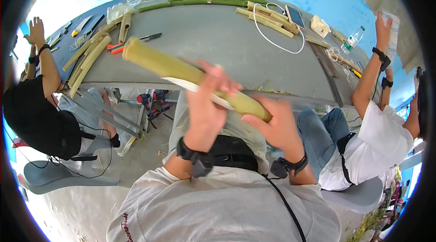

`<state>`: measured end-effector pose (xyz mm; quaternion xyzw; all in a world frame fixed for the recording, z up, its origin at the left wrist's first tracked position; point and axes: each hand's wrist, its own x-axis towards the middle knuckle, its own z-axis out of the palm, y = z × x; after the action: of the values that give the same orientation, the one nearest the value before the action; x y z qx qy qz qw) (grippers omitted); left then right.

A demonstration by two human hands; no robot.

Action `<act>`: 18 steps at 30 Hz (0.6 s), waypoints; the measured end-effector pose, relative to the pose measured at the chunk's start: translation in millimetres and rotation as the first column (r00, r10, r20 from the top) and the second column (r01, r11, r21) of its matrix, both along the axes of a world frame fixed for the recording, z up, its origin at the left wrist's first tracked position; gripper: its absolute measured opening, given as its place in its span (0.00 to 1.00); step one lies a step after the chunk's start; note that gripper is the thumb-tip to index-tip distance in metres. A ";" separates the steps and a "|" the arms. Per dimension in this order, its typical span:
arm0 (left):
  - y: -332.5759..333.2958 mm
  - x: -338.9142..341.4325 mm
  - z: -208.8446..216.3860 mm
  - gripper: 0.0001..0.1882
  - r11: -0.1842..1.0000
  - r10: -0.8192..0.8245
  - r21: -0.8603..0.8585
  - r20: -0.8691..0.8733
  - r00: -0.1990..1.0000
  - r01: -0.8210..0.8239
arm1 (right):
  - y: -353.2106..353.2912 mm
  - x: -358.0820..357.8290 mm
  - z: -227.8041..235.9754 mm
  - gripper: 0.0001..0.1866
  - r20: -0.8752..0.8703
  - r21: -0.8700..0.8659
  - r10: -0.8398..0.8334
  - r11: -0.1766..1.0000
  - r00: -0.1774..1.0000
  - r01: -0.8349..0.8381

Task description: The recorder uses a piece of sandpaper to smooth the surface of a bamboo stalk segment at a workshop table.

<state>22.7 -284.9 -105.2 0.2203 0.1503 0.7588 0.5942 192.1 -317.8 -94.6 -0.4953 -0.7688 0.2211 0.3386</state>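
A thick yellow-green bamboo tube (156,59) is held slantwise above the table's near edge, its far end pointing up and left. My left hand (205,99) is closed around the tube's middle, slightly blurred. Under that hand, a thin white strip (179,83) lies along the tube's lower side; I cannot tell what it is made of. My right hand (278,121) grips the near right end of the tube, thumb on top. Just beyond the far end, a red utility knife (116,49) rests on the grey table (213,28).
Split bamboo pieces (93,58) lie at the left, green stalks (195,2) along the back. At the right are more bamboo lengths (268,23), a phone (294,17) with a white cable, and a water bottle (353,40). A person sits on each side, arms raised.
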 end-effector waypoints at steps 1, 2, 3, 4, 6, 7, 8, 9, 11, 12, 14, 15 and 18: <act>0.5 5.4 -5.4 0.09 0.994 -0.096 0.054 -0.002 0.995 0.096 | 0.4 0.4 -3.0 0.21 0.004 0.006 0.004 1.000 1.000 -0.004; 3.1 8.0 -6.2 0.09 0.976 -0.189 0.112 -0.010 0.982 0.189 | 3.6 2.5 -6.6 0.21 -0.002 0.067 0.012 0.998 1.000 -0.011; 2.9 1.0 -2.7 0.08 0.983 -0.138 0.125 0.032 0.990 0.133 | 5.2 4.5 -6.8 0.21 -0.008 0.128 0.020 0.992 1.000 -0.019; 9.7 -16.5 -2.5 0.08 0.985 -0.084 0.159 0.068 0.994 0.072 | 4.9 8.7 -3.5 0.21 -0.004 0.136 0.026 0.990 1.000 -0.026; 18.9 -48.1 6.7 0.11 0.978 0.001 0.205 0.150 0.989 -0.033 | 1.6 19.0 -3.2 0.23 -0.020 0.094 0.010 0.996 1.000 -0.008; 17.7 -54.4 18.1 0.13 0.973 0.030 0.219 0.198 0.980 -0.074 | 3.2 21.4 -4.9 0.23 -0.008 0.120 0.005 0.993 1.000 -0.004; 12.7 -54.5 21.4 0.13 0.975 0.030 0.209 0.194 0.981 -0.071 | 2.9 19.0 -2.8 0.23 -0.012 0.110 0.002 0.994 1.000 0.000; 8.3 -51.9 23.9 0.14 0.972 0.021 0.227 0.187 0.982 -0.063 | 3.9 16.4 2.5 0.23 0.042 0.078 0.003 0.997 0.999 -0.006; 7.7 -46.3 22.0 0.15 0.969 0.007 0.243 0.178 0.984 -0.051 | 4.7 11.8 4.5 0.23 0.094 0.043 0.003 0.999 0.996 -0.007; 12.6 -43.2 17.1 0.15 0.974 -0.059 0.224 0.170 0.984 0.020 | 5.8 8.2 3.0 0.23 0.068 0.103 0.002 0.995 0.998 -0.009; 15.7 -32.4 17.3 0.16 0.980 -0.120 0.172 0.138 0.983 0.096 | 7.7 3.9 6.3 0.23 0.042 0.160 0.004 0.987 0.999 -0.011; 16.0 -23.4 19.1 0.16 0.985 -0.116 0.142 0.113 0.987 0.099 | 8.9 2.0 11.8 0.23 0.068 0.127 -0.016 0.992 0.998 0.008; 13.5 3.9 8.9 0.14 0.962 -0.251 0.118 0.031 0.968 0.245 | 8.4 -1.2 21.5 0.22 0.095 0.078 -0.060 0.996 0.994 0.052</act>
<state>26.6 -271.4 -96.2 0.2532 0.0646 0.6906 0.6744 190.9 -309.4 -73.2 -0.5138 -0.7781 0.1580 0.3251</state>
